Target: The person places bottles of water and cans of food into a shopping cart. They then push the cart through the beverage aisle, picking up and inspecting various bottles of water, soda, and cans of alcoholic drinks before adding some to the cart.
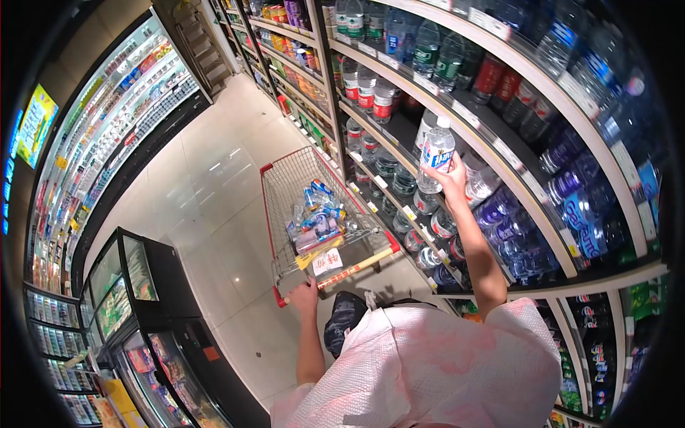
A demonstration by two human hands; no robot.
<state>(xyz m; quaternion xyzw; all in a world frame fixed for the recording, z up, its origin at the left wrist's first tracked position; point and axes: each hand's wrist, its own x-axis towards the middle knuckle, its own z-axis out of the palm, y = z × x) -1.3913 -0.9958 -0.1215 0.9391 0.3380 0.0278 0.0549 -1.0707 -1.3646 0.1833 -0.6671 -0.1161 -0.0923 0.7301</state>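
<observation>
In my right hand (451, 178) is a clear water bottle (437, 153) with a white cap and a blue-and-white label, held upright in front of the shelves. My fingers wrap round its lower half. My left hand (303, 294) grips the handle of a shopping cart (282, 207) at its left end. Inside the cart lies a heap of small packaged goods (317, 217), some blue and silver, at the end nearest me. A white paper sign with red characters (327, 262) hangs by the handle, beside a yellow strip.
Tall shelves (457, 107) of bottled water and drinks rise close along my right. A lit refrigerated display (107, 143) curves along the left wall. Black glass-sided freezer cases (153, 314) stand at lower left. Tiled floor (207, 178) runs between them, with a stepladder (200, 46) at the far end.
</observation>
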